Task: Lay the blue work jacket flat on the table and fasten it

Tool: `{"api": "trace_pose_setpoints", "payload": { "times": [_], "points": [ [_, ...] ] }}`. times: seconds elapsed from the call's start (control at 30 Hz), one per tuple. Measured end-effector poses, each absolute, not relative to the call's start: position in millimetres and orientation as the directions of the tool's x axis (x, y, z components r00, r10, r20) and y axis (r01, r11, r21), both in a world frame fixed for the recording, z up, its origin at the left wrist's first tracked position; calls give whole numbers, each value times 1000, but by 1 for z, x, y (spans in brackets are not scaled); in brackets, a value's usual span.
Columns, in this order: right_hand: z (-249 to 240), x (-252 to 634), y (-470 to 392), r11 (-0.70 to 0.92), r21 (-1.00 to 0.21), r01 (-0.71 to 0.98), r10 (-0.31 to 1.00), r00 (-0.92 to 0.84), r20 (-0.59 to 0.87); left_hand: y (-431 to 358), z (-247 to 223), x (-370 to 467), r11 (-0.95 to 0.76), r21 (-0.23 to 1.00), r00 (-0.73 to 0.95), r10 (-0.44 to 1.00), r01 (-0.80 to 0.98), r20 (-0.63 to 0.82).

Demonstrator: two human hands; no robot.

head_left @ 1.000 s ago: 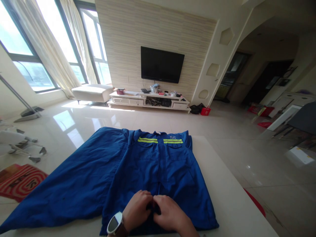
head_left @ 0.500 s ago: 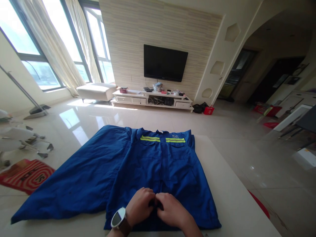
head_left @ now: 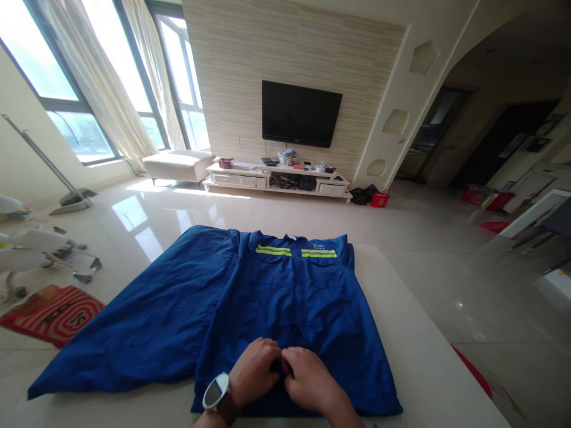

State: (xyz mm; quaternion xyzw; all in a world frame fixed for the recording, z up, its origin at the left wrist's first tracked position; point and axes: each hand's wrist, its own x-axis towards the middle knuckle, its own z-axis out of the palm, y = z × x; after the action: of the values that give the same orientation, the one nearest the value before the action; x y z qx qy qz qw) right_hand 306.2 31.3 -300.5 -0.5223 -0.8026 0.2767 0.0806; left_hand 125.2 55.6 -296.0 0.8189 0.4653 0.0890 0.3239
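Observation:
A blue work jacket point(head_left: 263, 309) with yellow-green reflective strips lies front up on a white table point(head_left: 428, 362), its collar at the far end. One sleeve spreads out to the left; the other side is mostly tucked out of sight. My left hand point(head_left: 256, 370), a watch point(head_left: 217, 392) on its wrist, is closed at the lower middle of the front opening. Right beside it, my right hand point(head_left: 307, 375) is closed too, the thumbs and fingertips of both nearly meeting. They pinch the jacket's front edges; the exact bit between the fingers is hidden.
A red patterned bag point(head_left: 57, 315) is left of the table, near a white object with several legs point(head_left: 40, 244). Beyond the tiled floor stand a low white TV cabinet point(head_left: 236, 178) and a padded bench point(head_left: 178, 165). A red bin point(head_left: 379, 200) sits at its right.
Both hands stay at the same place on the jacket front with almost no visible movement. The whole view has shifted slightly, so things appear a little further right.

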Motion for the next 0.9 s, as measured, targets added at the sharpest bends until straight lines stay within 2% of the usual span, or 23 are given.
{"api": "trace_pose_setpoints", "payload": {
  "times": [0.27, 0.9],
  "points": [
    [-295, 309, 31, 332, -551, 765, 856, -490, -165, 56, -296, 125, -359, 621, 558, 815, 697, -154],
    [-291, 308, 30, 348, -506, 789, 842, -501, -202, 56, -295, 125, -353, 599, 554, 812, 718, -186]
  ]
}}
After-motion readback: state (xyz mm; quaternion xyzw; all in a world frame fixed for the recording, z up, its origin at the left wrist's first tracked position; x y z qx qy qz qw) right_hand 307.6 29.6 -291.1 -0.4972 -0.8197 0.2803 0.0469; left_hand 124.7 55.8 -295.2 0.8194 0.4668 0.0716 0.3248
